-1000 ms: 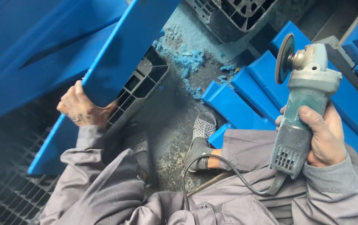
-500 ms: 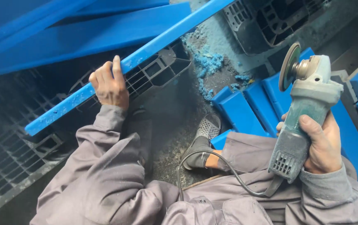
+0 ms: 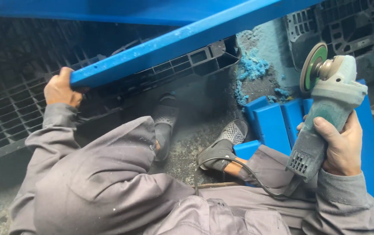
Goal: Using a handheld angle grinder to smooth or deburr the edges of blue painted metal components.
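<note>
2 bare hands are at work over a dusty concrete floor [image 3: 204, 109]. At 9 o'clock the left hand [image 3: 61, 89] curls its grip tight over the end of a long, smooth blue plastic plank [image 3: 187, 39], which runs up toward 1 o'clock above a black ribbed plastic pallet [image 3: 17, 113] with a lattice of square cells. At 3 o'clock the right hand [image 3: 341, 146] wraps its grip closed round the dust-coated grey-green body of an angle grinder [image 3: 326, 109], held upright with its round green-faced disc [image 3: 313, 67] at the top; a black cord [image 3: 239, 174] loops from its vented base. Fluffy blue plastic shavings [image 3: 252, 69] lie on the floor at 1 o'clock, beside flat blue plastic panels [image 3: 278, 122]. 2 grey mesh shoes [image 3: 224, 146] stand between.
</note>
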